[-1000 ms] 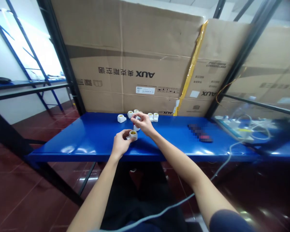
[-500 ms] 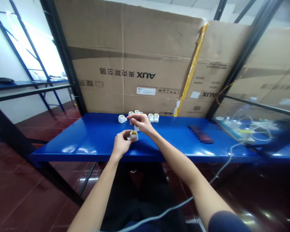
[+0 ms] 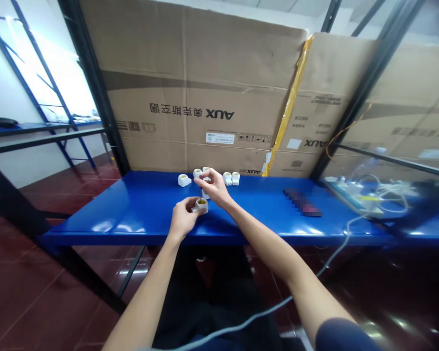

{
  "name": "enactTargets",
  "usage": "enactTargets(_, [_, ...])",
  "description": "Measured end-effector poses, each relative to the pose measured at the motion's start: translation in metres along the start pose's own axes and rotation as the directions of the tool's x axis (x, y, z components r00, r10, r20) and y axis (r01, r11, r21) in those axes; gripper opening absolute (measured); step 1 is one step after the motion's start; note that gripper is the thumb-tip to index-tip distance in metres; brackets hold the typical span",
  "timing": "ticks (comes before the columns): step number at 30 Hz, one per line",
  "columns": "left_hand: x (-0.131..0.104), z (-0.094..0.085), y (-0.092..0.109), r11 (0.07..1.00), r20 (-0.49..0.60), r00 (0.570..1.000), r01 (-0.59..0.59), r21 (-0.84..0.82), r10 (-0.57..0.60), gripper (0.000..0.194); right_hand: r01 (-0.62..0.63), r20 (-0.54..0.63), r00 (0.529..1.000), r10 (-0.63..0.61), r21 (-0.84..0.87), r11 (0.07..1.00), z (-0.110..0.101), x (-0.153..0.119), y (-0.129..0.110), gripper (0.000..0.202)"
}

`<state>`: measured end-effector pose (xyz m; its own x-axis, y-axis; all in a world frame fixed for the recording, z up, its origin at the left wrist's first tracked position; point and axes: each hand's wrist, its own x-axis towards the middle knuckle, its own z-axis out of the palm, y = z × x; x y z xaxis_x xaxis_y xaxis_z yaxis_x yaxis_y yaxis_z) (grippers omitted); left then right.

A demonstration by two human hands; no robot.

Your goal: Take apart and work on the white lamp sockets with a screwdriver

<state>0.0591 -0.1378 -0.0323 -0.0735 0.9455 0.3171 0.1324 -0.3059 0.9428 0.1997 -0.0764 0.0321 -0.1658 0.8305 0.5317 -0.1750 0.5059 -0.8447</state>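
Blue tabletop (image 3: 124,204); left grip (image 3: 184,217) around white fitting (image 3: 202,207).

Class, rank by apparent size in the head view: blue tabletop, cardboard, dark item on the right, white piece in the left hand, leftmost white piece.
1. Cardboard
2. Blue tabletop
3. Dark item
Unranked, smallest: white piece in the left hand and leftmost white piece; the held one's nearness makes it unsure.

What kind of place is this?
Probably a workshop or assembly area: a blue metal bench in a dark frame, flattened AUX cartons as a backboard, and a power strip with white cables beside it.
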Motion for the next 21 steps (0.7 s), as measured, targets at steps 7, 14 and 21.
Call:
enactTargets(7, [0.0, 0.0, 0.001, 1.0, -0.007, 1.0, 0.017, -0.021, -0.017, 0.054, -0.048, 0.091, 0.994, 0.052, -0.044, 0.998, -0.008, 0.0, -0.001, 0.043])
enactTargets(14, [0.002, 0.001, -0.003, 0.998, -0.009, 0.999, 0.038, -0.042, -0.039, 0.056, -0.028, 0.138, 0.99, 0.026, 0.01, 1.0, -0.006, -0.001, -0.001, 0.048])
enactTargets(21, [0.001, 0.0, 0.002, 0.999, -0.001, 0.999, 0.035, -0.036, -0.035, 0.053, -0.039, -0.039, 0.998, 0.04, 0.01, 0.999, 0.0, 0.004, 0.008, 0.058])
